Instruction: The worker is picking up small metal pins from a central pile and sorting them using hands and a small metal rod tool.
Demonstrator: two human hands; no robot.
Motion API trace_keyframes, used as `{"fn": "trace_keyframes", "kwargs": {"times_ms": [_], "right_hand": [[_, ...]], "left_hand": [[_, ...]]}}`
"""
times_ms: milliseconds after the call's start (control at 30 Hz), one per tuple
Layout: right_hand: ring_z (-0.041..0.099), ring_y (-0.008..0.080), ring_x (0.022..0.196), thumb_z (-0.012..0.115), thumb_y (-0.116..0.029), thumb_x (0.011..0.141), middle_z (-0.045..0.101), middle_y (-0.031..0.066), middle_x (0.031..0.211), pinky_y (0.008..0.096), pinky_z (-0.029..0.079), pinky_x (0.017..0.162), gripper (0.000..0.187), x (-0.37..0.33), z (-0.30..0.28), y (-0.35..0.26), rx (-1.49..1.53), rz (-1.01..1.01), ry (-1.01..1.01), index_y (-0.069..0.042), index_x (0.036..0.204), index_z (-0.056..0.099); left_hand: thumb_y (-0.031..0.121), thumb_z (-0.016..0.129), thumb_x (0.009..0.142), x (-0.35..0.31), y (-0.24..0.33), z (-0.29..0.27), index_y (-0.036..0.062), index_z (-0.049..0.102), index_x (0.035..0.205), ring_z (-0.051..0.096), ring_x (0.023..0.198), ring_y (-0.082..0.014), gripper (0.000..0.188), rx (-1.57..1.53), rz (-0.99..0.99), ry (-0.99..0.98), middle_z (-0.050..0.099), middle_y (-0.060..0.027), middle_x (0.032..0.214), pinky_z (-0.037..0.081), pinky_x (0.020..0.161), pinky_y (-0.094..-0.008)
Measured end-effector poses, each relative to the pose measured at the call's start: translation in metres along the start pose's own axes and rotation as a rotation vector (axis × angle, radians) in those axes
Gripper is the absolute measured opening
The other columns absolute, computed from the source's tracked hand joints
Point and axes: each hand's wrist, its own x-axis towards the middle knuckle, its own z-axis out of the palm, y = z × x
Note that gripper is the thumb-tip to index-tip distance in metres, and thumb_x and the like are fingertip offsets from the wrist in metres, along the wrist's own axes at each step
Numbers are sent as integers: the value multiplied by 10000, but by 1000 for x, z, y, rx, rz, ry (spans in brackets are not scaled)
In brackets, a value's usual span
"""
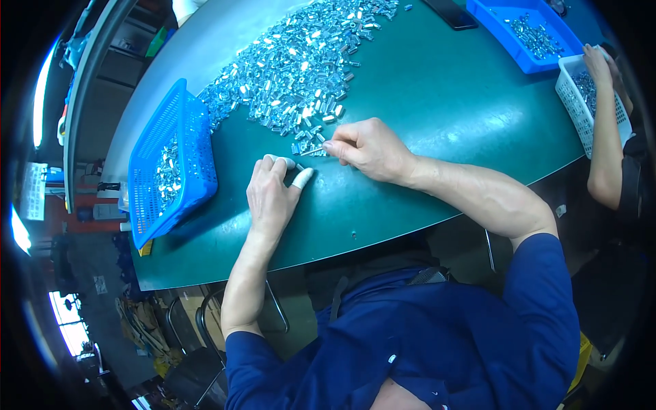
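Carefully, the person is working with both hands near the front edge of the heap, the two hands standing apart with a narrow gap between them. The left hand (268,195) is pinching a small dark piece (299,167) between thumb and forefinger, both wearing white finger covers (301,179); the piece is partly hidden by the fingers. The right hand (374,150) is gripping a thin rod (312,151) between thumb and curled forefinger, and the rod's free end is pointing left, close to the nearest loose pieces and just above the left fingertips.

Beyond the hands, a broad heap of small shiny metal parts (294,65) is spreading across the green surface (424,102). Left of the heap, a blue perforated basket (199,164) is holding more metal parts, with a yellow object (145,247) showing under its lower corner.

Toward the far right, a blue tray (540,66) is carrying similar pieces, and a dark phone-like slab (451,14) is lying beside it. Next to the tray, a co-worker's hand (598,67) is resting at the rim of a white basket (577,116) containing small parts.
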Motion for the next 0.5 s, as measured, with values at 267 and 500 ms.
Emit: {"fn": "trace_keyframes", "kwargs": {"times_ms": [267, 500], "right_hand": [[717, 334, 814, 682, -247, 976, 733, 167, 865, 432, 538, 713, 240, -2, 1, 1, -197, -95, -6, -20, 940, 748], [689, 406, 783, 680, -274, 959, 699, 195, 799, 519, 521, 702, 257, -5, 9, 6, -277, -240, -16, -44, 854, 721]], "left_hand": [[3, 817, 815, -13, -5, 15, 27, 706, 1032, 662, 943, -315, 244, -446, -37, 38, 684, -123, 998, 538, 821, -411], [-16, 809, 810, -9, 5, 15, 30, 702, 1024, 669, 913, -322, 244, -480, 79, 83, 703, -124, 989, 541, 794, -414]]}}
